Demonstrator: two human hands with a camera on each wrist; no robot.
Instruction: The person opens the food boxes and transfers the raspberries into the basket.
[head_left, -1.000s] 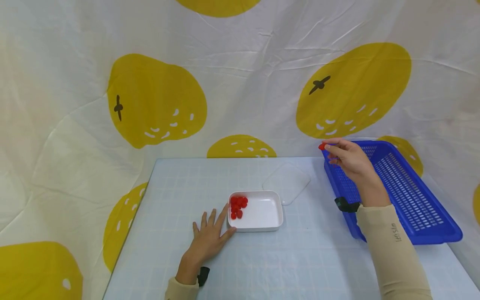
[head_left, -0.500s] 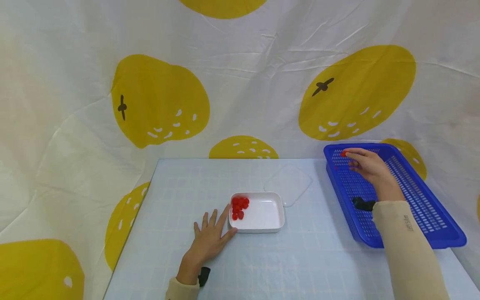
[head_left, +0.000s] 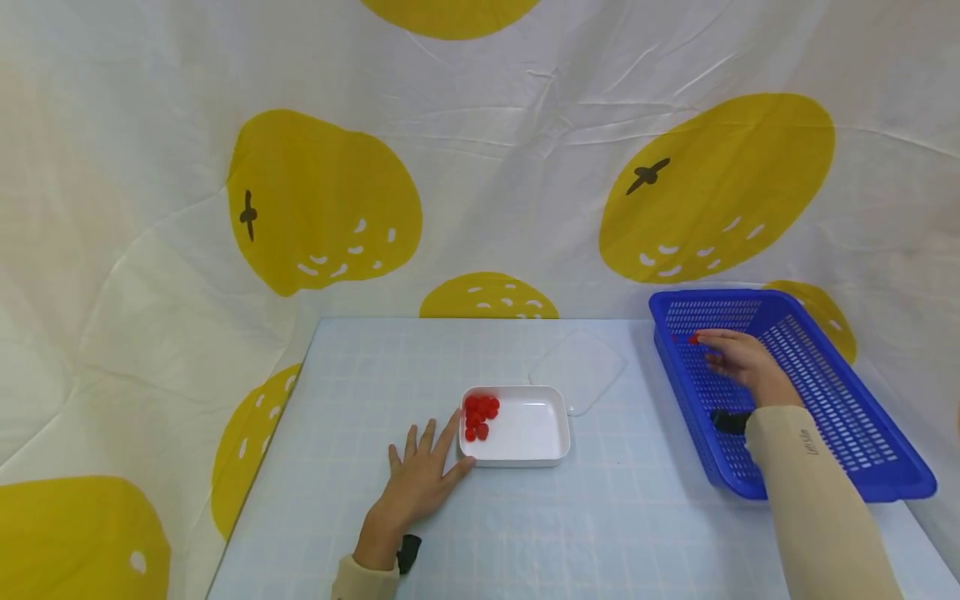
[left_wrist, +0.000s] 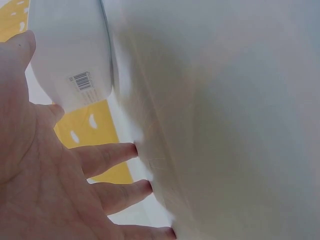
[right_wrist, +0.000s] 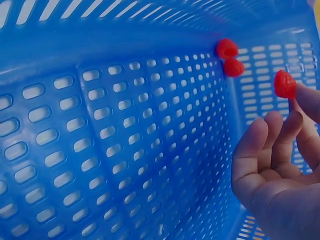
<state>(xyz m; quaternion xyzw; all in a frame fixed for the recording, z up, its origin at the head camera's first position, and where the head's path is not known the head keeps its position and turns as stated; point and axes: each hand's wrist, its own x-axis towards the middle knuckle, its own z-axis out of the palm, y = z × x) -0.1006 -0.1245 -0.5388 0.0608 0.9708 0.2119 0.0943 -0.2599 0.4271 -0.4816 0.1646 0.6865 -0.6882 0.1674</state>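
Inside the blue plastic basket, my right hand pinches a red raspberry between thumb and fingertip. Two more raspberries lie in the basket's corner in the right wrist view. On the table, a shallow white tray holds a cluster of raspberries along its left side. My left hand lies with fingers spread, thumb and index finger touching the tray's left end. In the left wrist view the tray's outer side shows a barcode label.
A clear, thin-edged lid-like sheet lies on the table behind the tray. The basket takes up the table's right side. A white curtain with yellow fruit prints hangs at the back edge.
My right hand has carried the raspberry from above the basket's far left rim rightward, then down inside it. The left hand has stayed at the tray.
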